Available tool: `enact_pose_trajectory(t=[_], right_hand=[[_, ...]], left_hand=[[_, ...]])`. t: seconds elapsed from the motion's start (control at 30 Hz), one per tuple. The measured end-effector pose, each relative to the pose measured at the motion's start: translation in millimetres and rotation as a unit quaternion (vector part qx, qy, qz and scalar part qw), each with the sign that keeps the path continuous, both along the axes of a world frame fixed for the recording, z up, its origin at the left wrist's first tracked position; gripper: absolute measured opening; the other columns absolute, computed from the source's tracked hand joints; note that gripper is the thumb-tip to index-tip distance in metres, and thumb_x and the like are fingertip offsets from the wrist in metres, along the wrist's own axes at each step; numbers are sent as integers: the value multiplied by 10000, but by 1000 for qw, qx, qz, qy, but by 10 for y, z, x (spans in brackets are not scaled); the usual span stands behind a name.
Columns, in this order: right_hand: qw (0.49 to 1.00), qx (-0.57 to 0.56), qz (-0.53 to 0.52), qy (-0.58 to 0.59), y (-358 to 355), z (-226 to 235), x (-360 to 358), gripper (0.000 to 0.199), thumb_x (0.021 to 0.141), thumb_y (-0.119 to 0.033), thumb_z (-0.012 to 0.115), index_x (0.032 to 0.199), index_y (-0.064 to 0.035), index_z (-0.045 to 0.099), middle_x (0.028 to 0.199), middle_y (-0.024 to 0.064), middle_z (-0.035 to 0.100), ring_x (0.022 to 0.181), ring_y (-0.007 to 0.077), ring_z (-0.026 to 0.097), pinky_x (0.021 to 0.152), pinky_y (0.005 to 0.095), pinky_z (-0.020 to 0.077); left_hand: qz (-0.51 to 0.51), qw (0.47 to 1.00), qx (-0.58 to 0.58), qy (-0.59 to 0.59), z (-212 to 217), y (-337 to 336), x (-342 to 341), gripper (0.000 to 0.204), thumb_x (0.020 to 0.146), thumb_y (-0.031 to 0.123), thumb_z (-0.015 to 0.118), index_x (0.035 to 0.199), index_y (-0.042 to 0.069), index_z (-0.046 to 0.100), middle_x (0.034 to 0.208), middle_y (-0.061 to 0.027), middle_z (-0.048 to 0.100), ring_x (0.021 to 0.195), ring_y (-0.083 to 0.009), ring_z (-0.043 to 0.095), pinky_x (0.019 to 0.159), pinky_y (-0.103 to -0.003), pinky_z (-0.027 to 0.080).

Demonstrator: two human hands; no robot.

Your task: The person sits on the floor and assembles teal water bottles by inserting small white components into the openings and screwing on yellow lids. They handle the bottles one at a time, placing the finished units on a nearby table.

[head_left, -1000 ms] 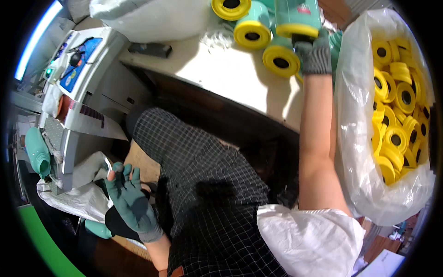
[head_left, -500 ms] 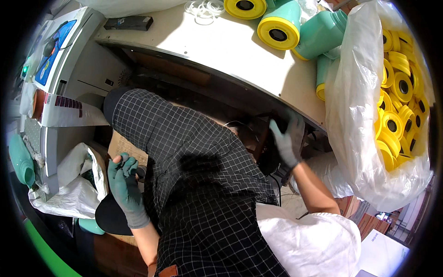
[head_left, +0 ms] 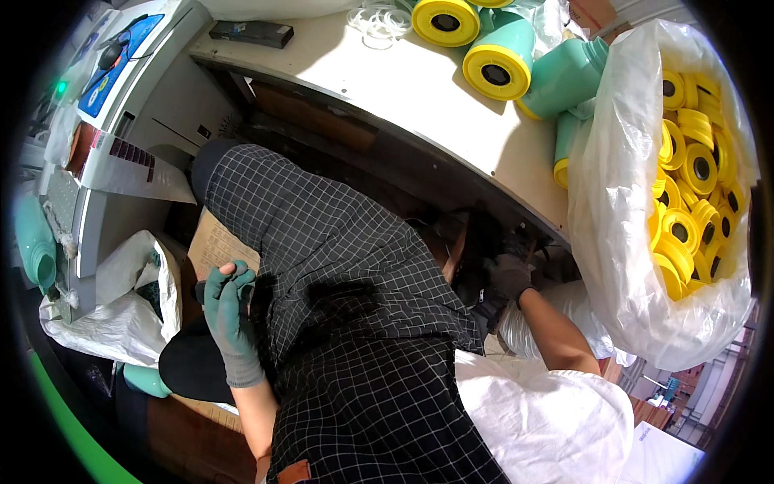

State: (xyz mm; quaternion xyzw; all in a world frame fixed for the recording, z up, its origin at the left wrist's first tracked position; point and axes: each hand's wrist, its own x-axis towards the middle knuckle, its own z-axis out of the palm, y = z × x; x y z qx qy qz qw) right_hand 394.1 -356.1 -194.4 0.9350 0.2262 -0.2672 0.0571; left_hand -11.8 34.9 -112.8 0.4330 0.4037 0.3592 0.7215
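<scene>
My left hand, in a grey-green glove with one bare fingertip, is raised beside my thigh in the checked black apron. Its fingers curl inward, closed; what they hold, if anything, is hidden, though something dark shows beside them. My right hand, also gloved, reaches into the shadow under the front edge of the white table. Dark objects and cords surround it there. Its fingers are lost in the dark, so their grip cannot be made out.
Yellow-capped green bottles lie on the table's far side, near white rings and a dark bar. A clear plastic bag of yellow caps stands right. At left are a grey machine and a white sack.
My right hand has gone from spread fingers in the light down into the shadow below the table. My left hand has shifted slightly right, its fingers still curled. The view has tilted a little.
</scene>
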Motion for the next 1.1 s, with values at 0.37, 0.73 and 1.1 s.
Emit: enact_pose_trajectory(t=[0.37, 0.73, 1.1], right_hand=[[990, 122, 20, 64, 1014, 1794, 7, 451, 929, -395, 737, 751, 11, 657, 658, 231, 579, 630, 371, 618, 649, 443, 500], [904, 407, 82, 104, 2084, 3003, -350, 215, 932, -78, 728, 1122, 20, 744, 977, 112, 760, 931, 191, 710, 840, 339, 547], [789, 42, 398, 466, 5295, 3062, -1694, 150, 937, -126, 764, 860, -54, 658, 767, -58, 604, 730, 66, 533, 622, 276, 435]], left_hand=[[-11, 1000, 0, -15, -365, -50, -14, 250, 1045, 65, 553, 1273, -18, 616, 1171, -109, 684, 1046, -187, 659, 973, -326, 519], [134, 764, 431, 460, -150, -155, -966, 385, 865, 214, 766, 1170, 49, 600, 1051, -170, 639, 944, -371, 630, 932, -483, 507], [179, 793, 284, 508, -272, -363, -1498, 211, 841, 250, 732, 968, 92, 675, 960, -95, 654, 973, -288, 646, 1021, -478, 491]])
